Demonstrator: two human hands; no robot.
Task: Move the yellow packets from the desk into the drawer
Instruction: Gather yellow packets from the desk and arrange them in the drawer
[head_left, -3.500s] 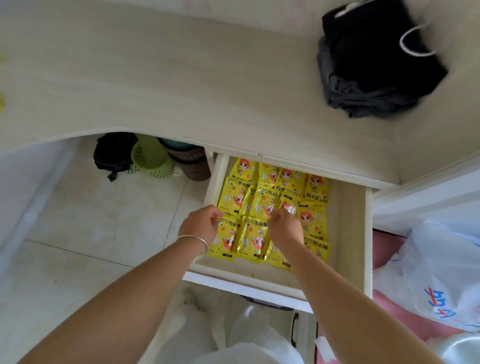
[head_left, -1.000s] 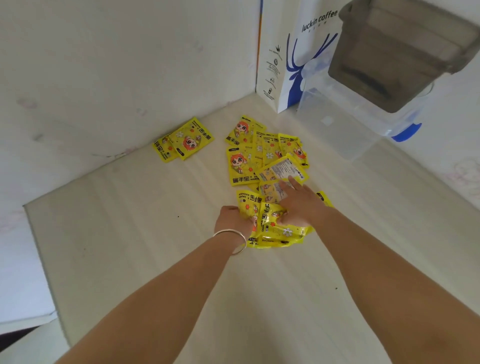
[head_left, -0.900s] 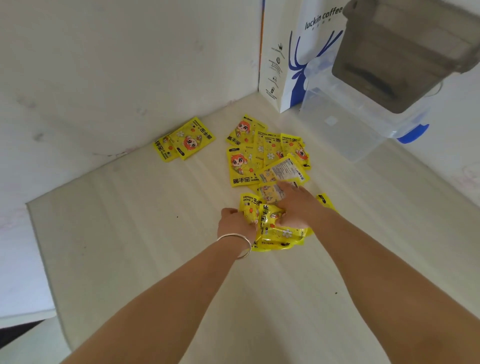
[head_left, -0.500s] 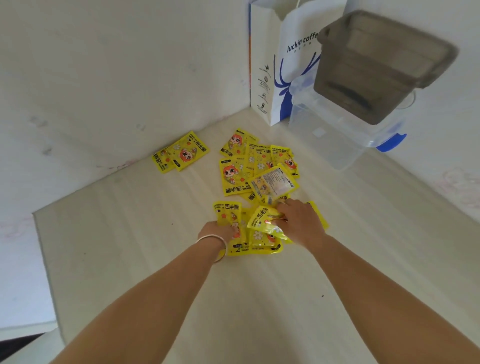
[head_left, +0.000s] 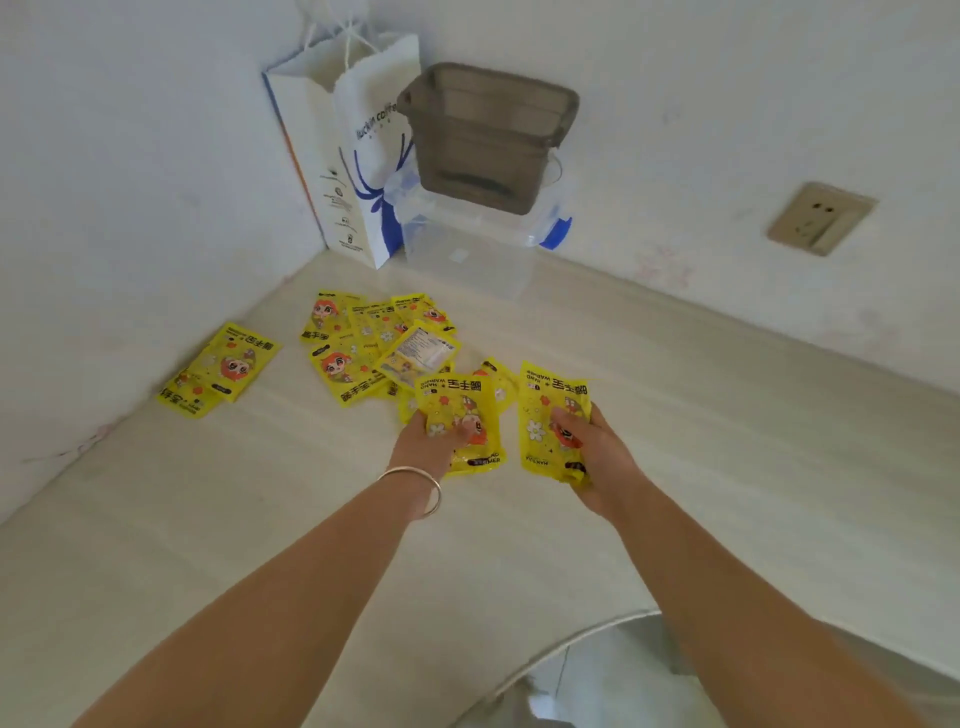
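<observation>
My left hand (head_left: 423, 441) grips a small stack of yellow packets (head_left: 457, 410), thumb on top, lifted just above the pale desk (head_left: 260, 519). Beside it my right hand (head_left: 597, 447) grips another yellow packet stack (head_left: 543, 405), also raised off the desk. Beyond them a loose pile of several yellow packets (head_left: 363, 343) lies near the corner. Two more yellow packets (head_left: 223, 369) lie against the left wall. The drawer is out of view.
A white and blue paper coffee bag (head_left: 358, 156) stands in the corner. To its right a grey tub (head_left: 483, 135) sits on a clear plastic box (head_left: 467, 249). A wall socket (head_left: 821, 218) is at the right. The desk's curved front edge (head_left: 571, 639) shows at bottom right.
3.5 s ago both hands were arranging packets in the open drawer. Since then they came to the desk pile, gathered packets, and each has lifted a stack and drawn it apart from the other.
</observation>
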